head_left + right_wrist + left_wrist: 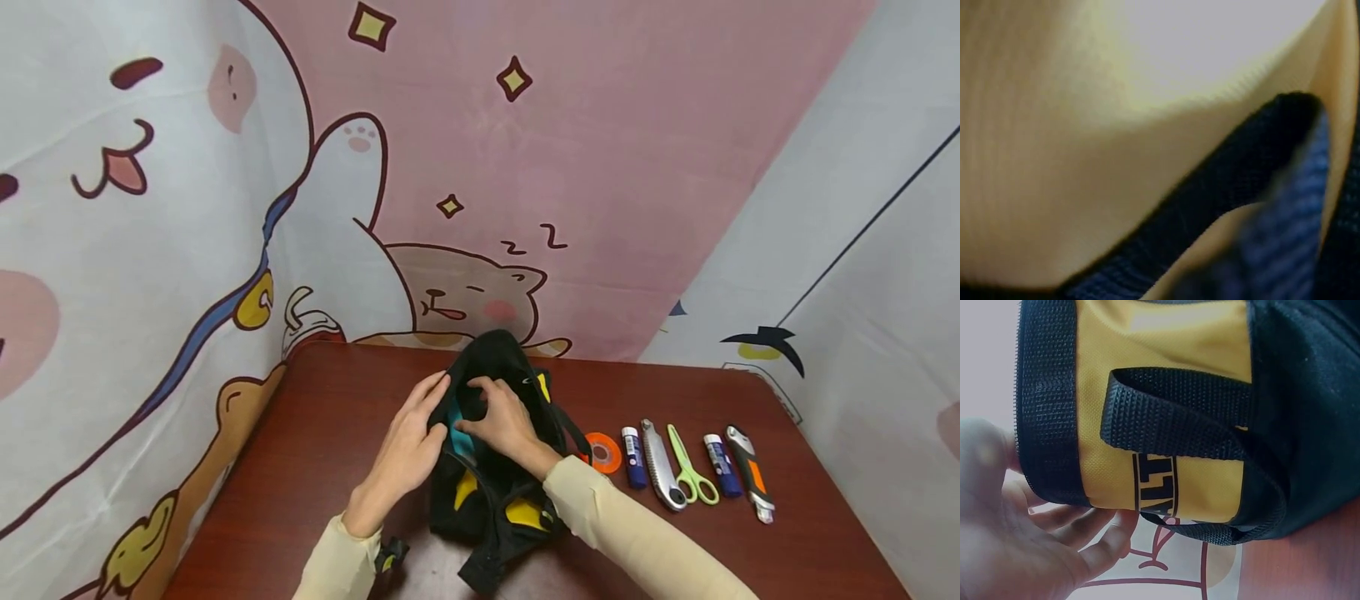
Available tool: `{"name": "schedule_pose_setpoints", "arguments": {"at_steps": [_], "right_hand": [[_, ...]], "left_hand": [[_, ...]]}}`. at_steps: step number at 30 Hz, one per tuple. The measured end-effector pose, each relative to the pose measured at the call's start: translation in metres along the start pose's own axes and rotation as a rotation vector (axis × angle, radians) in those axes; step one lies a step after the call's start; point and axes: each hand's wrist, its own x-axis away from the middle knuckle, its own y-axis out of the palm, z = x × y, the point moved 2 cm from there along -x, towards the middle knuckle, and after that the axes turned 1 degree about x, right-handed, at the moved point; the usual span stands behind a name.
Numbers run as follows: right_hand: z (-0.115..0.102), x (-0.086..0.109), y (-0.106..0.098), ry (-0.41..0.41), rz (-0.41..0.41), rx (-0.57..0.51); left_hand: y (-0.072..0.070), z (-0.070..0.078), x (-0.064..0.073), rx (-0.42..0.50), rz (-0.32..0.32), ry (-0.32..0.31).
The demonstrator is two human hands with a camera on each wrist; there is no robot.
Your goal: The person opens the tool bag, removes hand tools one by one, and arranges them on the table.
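Note:
A black and yellow tool bag (491, 500) stands on the table with its top unzipped. My left hand (408, 442) grips the left rim of the bag; in the left wrist view its fingers (1094, 547) lie against the yellow side with the webbing loop. My right hand (506, 421) reaches into the opening, thumb and forefinger apart, the other fingers hidden. A teal thing (460, 437) shows inside beside the right thumb; I cannot tell its kind. In the right wrist view there is only blurred sleeve (1085, 187) and dark strap (1285, 212).
Right of the bag lie an orange tape roll (603, 452), a glue stick (633, 457), a grey utility knife (662, 467), green scissors (686, 467), another glue stick (722, 465) and an orange-black utility knife (750, 473). A black buckle (390, 557) lies near the left sleeve. Printed cloth stands behind the table (322, 433).

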Motion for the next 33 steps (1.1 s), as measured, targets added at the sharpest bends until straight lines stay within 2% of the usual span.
{"name": "schedule_pose_setpoints", "arguments": {"at_steps": [8,13,18,23,33], "right_hand": [[0.01,-0.004,0.016,0.016,-0.097,0.1],[0.009,-0.004,0.023,-0.005,-0.148,0.099],[0.011,-0.003,0.03,-0.041,-0.162,0.089],[0.013,-0.001,0.031,-0.011,-0.189,0.078],[0.021,-0.003,0.025,0.034,-0.184,0.073]], "left_hand": [[0.0,0.001,0.0,-0.001,-0.006,0.002],[0.0,0.0,0.0,0.001,-0.01,-0.01],[-0.001,0.0,0.001,0.005,-0.007,-0.017],[0.0,0.0,0.002,0.005,-0.007,-0.012],[-0.001,-0.002,0.001,-0.012,0.004,0.014]]}}
